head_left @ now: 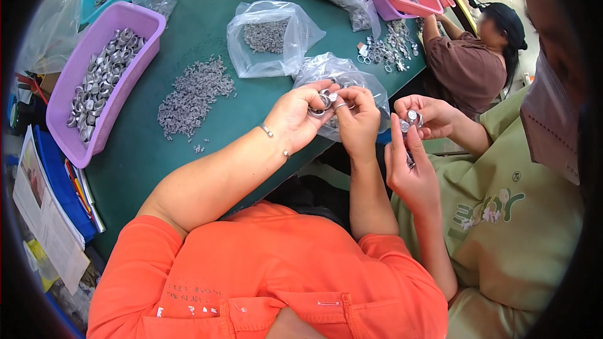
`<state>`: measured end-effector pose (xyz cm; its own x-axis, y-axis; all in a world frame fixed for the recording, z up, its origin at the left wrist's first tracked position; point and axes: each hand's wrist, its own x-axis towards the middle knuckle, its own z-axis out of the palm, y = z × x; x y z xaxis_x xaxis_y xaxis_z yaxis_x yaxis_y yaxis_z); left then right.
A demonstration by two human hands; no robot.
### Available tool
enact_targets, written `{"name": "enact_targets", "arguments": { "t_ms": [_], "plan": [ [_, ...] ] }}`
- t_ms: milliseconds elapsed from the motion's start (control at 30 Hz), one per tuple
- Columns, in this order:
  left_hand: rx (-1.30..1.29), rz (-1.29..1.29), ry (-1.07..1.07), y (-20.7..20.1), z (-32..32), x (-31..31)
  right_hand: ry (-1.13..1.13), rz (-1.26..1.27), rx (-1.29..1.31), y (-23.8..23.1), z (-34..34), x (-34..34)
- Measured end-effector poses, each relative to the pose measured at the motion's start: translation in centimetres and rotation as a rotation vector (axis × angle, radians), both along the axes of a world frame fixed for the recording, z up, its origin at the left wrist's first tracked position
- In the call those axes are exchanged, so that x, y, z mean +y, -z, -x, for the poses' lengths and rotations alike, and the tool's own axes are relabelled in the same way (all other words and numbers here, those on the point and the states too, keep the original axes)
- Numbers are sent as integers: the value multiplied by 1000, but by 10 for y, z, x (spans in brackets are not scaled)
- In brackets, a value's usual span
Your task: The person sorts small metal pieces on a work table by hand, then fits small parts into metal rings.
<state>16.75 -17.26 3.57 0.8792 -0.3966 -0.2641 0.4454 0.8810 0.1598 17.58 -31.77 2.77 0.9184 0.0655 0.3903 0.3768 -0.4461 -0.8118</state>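
Note:
My left hand (pixel 295 116) is closed around several silvery metal rings (pixel 319 112), held over a clear plastic bag (pixel 370 85) near the table's edge. Close against it, my right hand (pixel 359 124) pinches a metal ring (pixel 333 96) between thumb and fingers. A thin band also shows at the right fingers; whether it is worn or held I cannot make out. The bag under both hands bulges, its contents partly hidden. Left of my hands, a pile of small grey metal pieces (pixel 195 97) lies on the green table (pixel 207 31).
A purple basket (pixel 154 22) of metal rings stands at the left. An open plastic bag (pixel 239 56) holds grey pieces. Close on my right, a co-worker in green (pixel 502 213) handles rings. Another person (pixel 468 66) sits farther off by loose rings (pixel 392 47) and a pink basket (pixel 430 3).

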Motion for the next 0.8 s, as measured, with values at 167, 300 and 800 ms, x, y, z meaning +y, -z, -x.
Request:
{"name": "enact_targets", "arguments": {
  "t_ms": [167,300,800],
  "plan": [
    [82,51,-20,-14,2,6,-2,-287,96,-4,3,6],
    [62,3,-37,-14,2,6,23,-342,266,-15,7,8],
    [-29,-199,-34,-24,-13,2,161,4,318,-17,-4,-10]
  ]
}}
